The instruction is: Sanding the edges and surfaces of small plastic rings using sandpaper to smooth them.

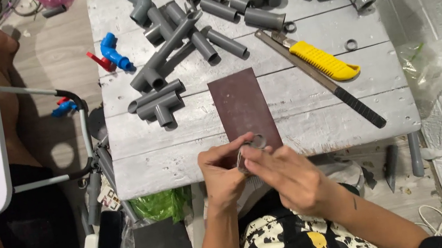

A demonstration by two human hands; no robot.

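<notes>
My left hand (222, 173) and my right hand (286, 173) meet at the near edge of the grey wooden table (316, 120). Together they grip a short grey pipe piece (249, 150), with its round open end showing by my right fingertips. The piece sits over the near end of a dark brown sandpaper sheet (242, 105) that lies flat on the table. My fingers hide most of the piece.
Several grey pipe fittings and tees (171, 42) cover the far half of the table. A yellow utility knife (321, 59) and a long file with a black handle (348, 99) lie right of the sandpaper. A blue valve (114, 52) sits at the left edge. Another person sits at left.
</notes>
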